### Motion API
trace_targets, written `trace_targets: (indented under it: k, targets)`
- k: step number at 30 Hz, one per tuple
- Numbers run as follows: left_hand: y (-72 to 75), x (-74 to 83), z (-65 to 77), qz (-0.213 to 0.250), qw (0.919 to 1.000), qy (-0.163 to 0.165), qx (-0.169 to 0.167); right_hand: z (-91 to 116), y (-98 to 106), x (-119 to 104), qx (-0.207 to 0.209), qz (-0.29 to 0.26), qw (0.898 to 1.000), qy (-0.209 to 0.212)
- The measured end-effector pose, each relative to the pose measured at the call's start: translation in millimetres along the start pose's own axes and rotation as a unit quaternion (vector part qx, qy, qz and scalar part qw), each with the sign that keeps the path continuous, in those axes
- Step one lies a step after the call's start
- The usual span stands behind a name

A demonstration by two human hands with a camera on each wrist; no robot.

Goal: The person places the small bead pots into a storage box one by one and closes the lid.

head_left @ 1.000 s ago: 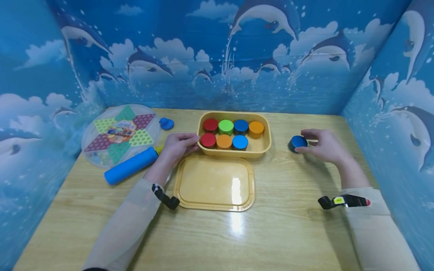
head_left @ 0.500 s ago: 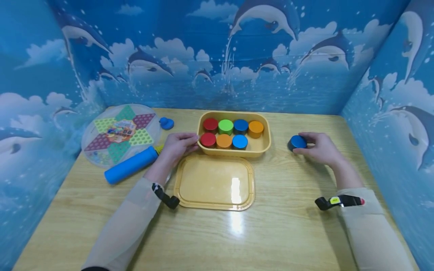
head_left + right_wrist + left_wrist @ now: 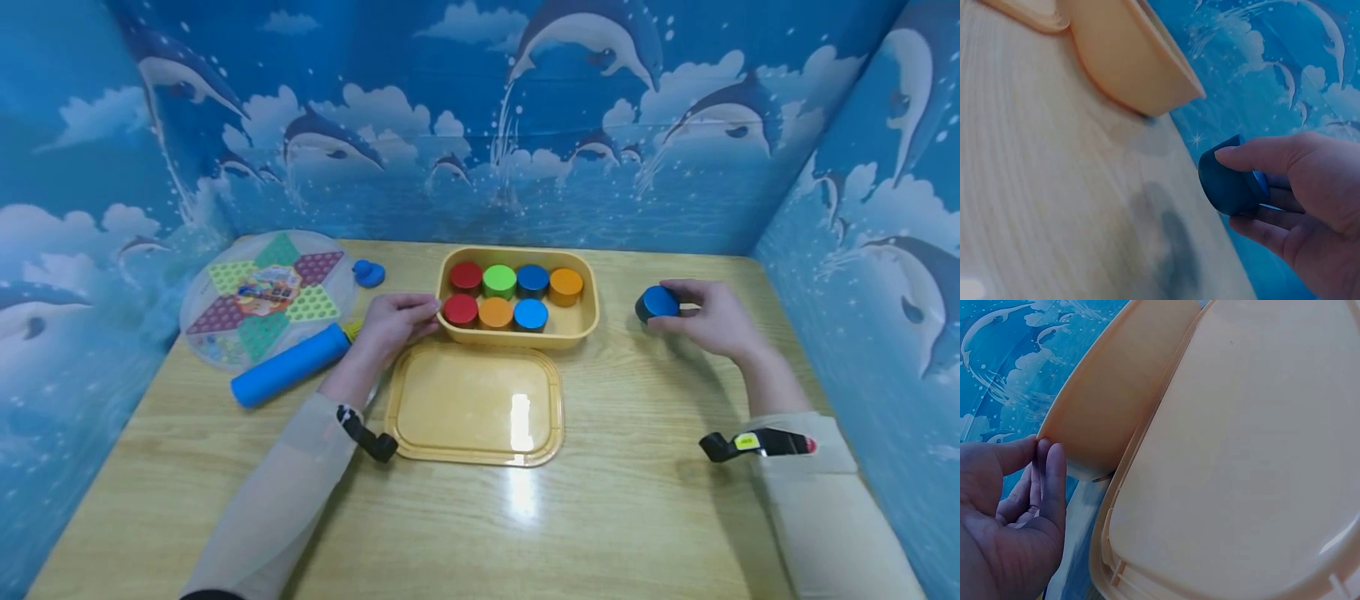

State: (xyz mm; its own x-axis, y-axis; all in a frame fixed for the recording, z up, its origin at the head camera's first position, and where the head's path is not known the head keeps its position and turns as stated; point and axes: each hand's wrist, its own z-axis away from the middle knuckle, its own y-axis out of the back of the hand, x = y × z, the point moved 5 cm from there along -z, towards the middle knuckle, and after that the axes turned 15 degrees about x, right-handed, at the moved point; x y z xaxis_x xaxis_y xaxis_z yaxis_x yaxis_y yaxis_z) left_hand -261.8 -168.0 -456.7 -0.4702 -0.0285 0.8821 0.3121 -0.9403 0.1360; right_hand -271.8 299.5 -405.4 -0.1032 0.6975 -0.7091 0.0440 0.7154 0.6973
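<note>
My right hand (image 3: 708,321) pinches a short blue cylinder (image 3: 657,303) between thumb and fingers. In the right wrist view this blue cylinder (image 3: 1225,181) is raised off the table, its shadow falling apart from it. On the left, the thumb and fingers of my left hand (image 3: 393,327) grip the rim at the end of a yellow plastic box (image 3: 573,327); the left wrist view shows the same pinch on the box wall (image 3: 1110,387). Inside the box sit two rows of similar cylinders, among them a red one (image 3: 461,310), a green one (image 3: 499,282) and an orange one (image 3: 566,286).
A yellow lid (image 3: 472,404) lies flat in front of the box. To the left are a round Chinese checkers board (image 3: 270,292), a blue tube (image 3: 288,367) and a small blue rubber duck (image 3: 368,273). Dolphin-printed cloth walls (image 3: 480,192) border the table at the back and sides.
My right hand has closed its fingers on the blue cylinder and lifted it slightly from the table. The left hand and the box stay in place.
</note>
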Motion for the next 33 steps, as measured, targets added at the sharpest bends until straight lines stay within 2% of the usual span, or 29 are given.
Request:
trace_targets:
  k: [7, 14, 19, 24, 33]
  targets:
    - [0.8, -0.9, 0.2, 0.005, 1.0, 0.002, -0.004, -2, -1, -35, -0.015, -0.037, 0.999, 0.009]
    - [1.6, -0.3, -0.2, -0.002, 1.0, 0.004, 0.0, -8, -15, -71, -0.044, -0.038, 0.998, 0.014]
    - [2.4, 0.0, -0.3, -0.005, 1.0, 0.005, 0.002, -14, -31, -90, -0.066, -0.046, 0.995, 0.052]
    - [2.3, 0.4, 0.7, 0.008, 1.0, -0.001, -0.001, -22, -47, -102, -0.093, -0.05, 0.99, 0.089]
    - [-0.4, -0.2, 1.7, 0.034, 0.9993, -0.011, -0.01, -34, -70, -108, -0.147, 0.001, 0.981, 0.127]
